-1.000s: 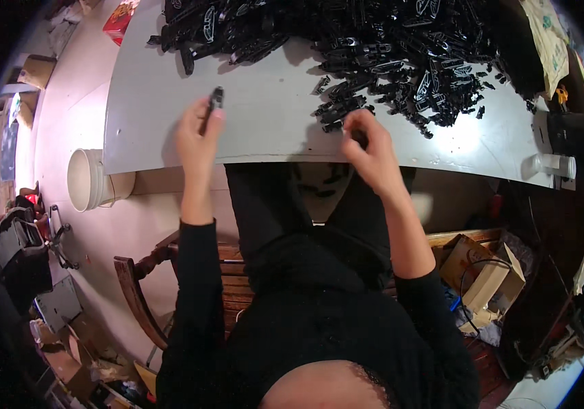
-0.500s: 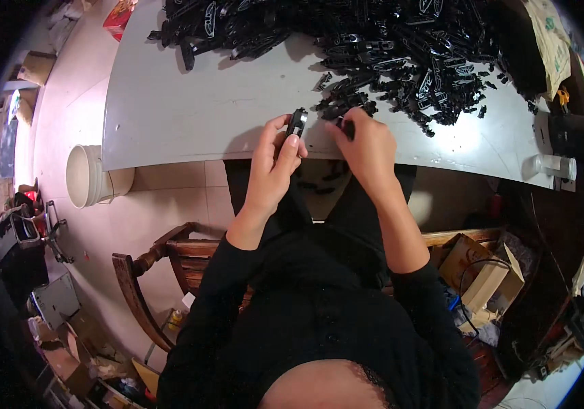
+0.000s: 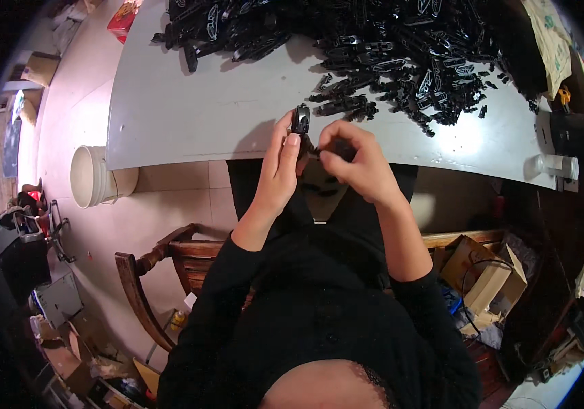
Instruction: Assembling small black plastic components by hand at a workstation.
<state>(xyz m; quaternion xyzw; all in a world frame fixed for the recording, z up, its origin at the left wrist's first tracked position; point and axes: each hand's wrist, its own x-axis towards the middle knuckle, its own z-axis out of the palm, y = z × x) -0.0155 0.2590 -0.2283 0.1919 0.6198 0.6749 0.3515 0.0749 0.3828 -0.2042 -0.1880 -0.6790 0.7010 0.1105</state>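
In my left hand (image 3: pixel 280 174) I grip a narrow black plastic part (image 3: pixel 301 118) with a shiny face, standing upright above the table's near edge. My right hand (image 3: pixel 363 167) is closed in a pinch just to its right. Between those fingertips and the part's lower end shows a tiny dark piece (image 3: pixel 316 153), too small to name; whether it touches the part I cannot tell. Beyond the hands lies a small cluster of black pieces (image 3: pixel 346 107) on the grey-white table (image 3: pixel 183 109).
A large heap of black plastic parts (image 3: pixel 374 51) covers the table's far side, with smaller bits (image 3: pixel 459 99) at its right. A clear jar (image 3: pixel 552 166) lies at the right edge. Left of the table stands a white bucket (image 3: pixel 87 177); a wooden chair arm (image 3: pixel 135 283) is nearer.
My right hand has drawn back from the small cluster toward my left hand, bringing a tiny dark piece beside the held part. The left hand has turned the part slightly.
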